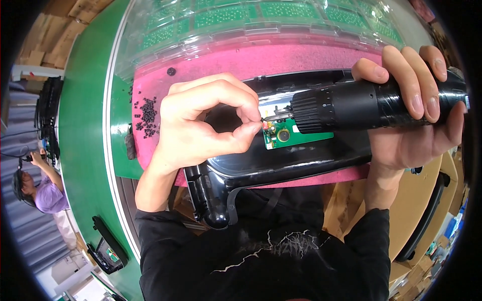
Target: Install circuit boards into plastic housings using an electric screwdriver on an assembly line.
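Observation:
My right hand (399, 145) grips a black electric screwdriver (346, 108) lying level, its bit turned left. At the tip of the bit (278, 116), the thumb and forefinger of my left hand (201, 118) pinch together; what is between them is too small to make out. Under the bit sits a green circuit board (301, 140) with a round component and small parts on its left end. It rests in a glossy black plastic housing (281, 163), which lies across the pink mat. My hands and the screwdriver hide part of board and housing.
A pile of small black pieces (147, 118) lies on the pink mat (201, 67). Clear plastic trays (211, 37) with green boards stand behind. Another black housing (108, 246) is on the green table (88, 135). A person (47, 195) works at far left; a cardboard box (419, 210) stands right.

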Motion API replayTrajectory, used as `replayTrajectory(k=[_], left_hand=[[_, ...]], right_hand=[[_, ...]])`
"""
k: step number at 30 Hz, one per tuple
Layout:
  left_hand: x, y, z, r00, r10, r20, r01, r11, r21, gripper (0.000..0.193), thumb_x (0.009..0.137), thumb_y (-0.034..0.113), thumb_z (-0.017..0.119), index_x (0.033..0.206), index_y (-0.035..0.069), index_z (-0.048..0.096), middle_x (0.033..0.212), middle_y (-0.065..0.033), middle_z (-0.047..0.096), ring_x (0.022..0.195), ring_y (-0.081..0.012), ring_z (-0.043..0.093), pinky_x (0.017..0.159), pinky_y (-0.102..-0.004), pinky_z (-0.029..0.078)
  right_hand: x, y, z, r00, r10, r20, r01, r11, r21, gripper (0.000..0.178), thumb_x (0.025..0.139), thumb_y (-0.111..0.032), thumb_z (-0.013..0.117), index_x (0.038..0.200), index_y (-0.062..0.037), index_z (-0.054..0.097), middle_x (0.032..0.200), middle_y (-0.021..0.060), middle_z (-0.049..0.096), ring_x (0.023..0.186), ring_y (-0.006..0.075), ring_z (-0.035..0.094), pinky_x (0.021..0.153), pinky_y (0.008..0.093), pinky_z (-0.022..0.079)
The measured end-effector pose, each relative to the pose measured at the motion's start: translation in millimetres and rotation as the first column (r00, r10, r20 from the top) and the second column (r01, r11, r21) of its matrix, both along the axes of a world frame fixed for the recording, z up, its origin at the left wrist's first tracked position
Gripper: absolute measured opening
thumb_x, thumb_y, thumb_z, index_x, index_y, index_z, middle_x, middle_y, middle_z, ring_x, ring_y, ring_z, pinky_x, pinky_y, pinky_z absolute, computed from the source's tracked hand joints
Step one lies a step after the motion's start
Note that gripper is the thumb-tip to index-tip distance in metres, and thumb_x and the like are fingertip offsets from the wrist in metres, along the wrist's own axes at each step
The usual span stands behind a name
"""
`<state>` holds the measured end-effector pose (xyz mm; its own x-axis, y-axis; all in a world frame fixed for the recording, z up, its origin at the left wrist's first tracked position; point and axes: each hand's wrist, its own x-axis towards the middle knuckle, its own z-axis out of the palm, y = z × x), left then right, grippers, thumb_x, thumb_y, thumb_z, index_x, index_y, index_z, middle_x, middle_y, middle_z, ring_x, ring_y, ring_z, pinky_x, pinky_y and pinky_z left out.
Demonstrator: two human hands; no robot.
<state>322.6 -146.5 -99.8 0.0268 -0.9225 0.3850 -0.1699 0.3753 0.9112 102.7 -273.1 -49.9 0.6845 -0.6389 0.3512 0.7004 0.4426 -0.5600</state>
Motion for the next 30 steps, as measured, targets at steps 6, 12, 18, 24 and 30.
replayTrajectory(k=[6,12,18,24,30], left_hand=[[-0.1,-3.7,2.2,0.996,0.021,0.09,-0.02,1.0,-0.016,0.021,0.066,-0.01,0.077,0.082,0.0,0.069,0.081,-0.007,0.068,0.071,-0.0123,0.066,0.064,-0.0241,0.054],[2.8,-10.9,2.5,0.981,0.041,0.19,-0.028,0.997,-0.069,0.02,0.068,-0.008,0.078,0.084,0.001,0.07,0.08,-0.0076,0.069,0.072,-0.0152,0.068,0.064,-0.0252,0.055],[6.3,-17.8,4.0,0.939,0.131,0.319,-0.108,0.99,-0.088,0.02,0.072,-0.006,0.077,0.091,0.001,0.073,0.086,-0.0095,0.07,0.078,-0.018,0.069,0.066,-0.0265,0.055],[-7.0,-21.6,0.4,0.905,0.037,0.424,-0.074,0.995,0.07,0.015,0.077,-0.001,0.076,0.091,0.001,0.071,0.086,-0.0086,0.066,0.079,-0.021,0.068,0.066,-0.0288,0.055],[-9.1,-15.3,-6.1,0.884,-0.131,0.45,0.1,0.991,0.093,0.014,0.078,0.012,0.075,0.084,0.003,0.066,0.08,-0.0052,0.065,0.075,-0.0234,0.064,0.07,-0.0345,0.049]], right_hand=[[-1.0,-8.9,-3.4,1.0,-0.019,-0.015,0.018,0.998,-0.055,0.032,0.082,-0.025,0.069,0.102,-0.015,0.047,0.072,-0.0095,0.053,0.075,0.0055,0.051,0.088,0.0326,0.032],[-6.9,-17.4,-6.8,0.997,-0.06,-0.05,0.052,0.988,-0.147,0.031,0.084,-0.029,0.066,0.103,-0.0128,0.048,0.072,-0.0078,0.053,0.072,0.0065,0.05,0.083,0.0317,0.033],[-16.4,-32.6,-5.7,0.984,-0.121,-0.13,0.085,0.964,-0.253,0.032,0.086,-0.033,0.062,0.104,-0.0106,0.049,0.072,-0.0061,0.053,0.068,0.0074,0.049,0.077,0.0308,0.034],[-24.8,-52.4,-2.0,0.95,-0.197,-0.243,0.098,0.925,-0.366,0.035,0.087,-0.037,0.058,0.106,-0.0085,0.05,0.072,-0.0044,0.052,0.064,0.0084,0.048,0.072,0.0299,0.035],[-23.2,-38.2,-9.1,0.938,-0.235,-0.254,0.094,0.879,-0.468,0.039,0.089,-0.041,0.055,0.107,-0.0063,0.051,0.072,-0.0027,0.052,0.06,0.0094,0.046,0.066,0.029,0.036]])
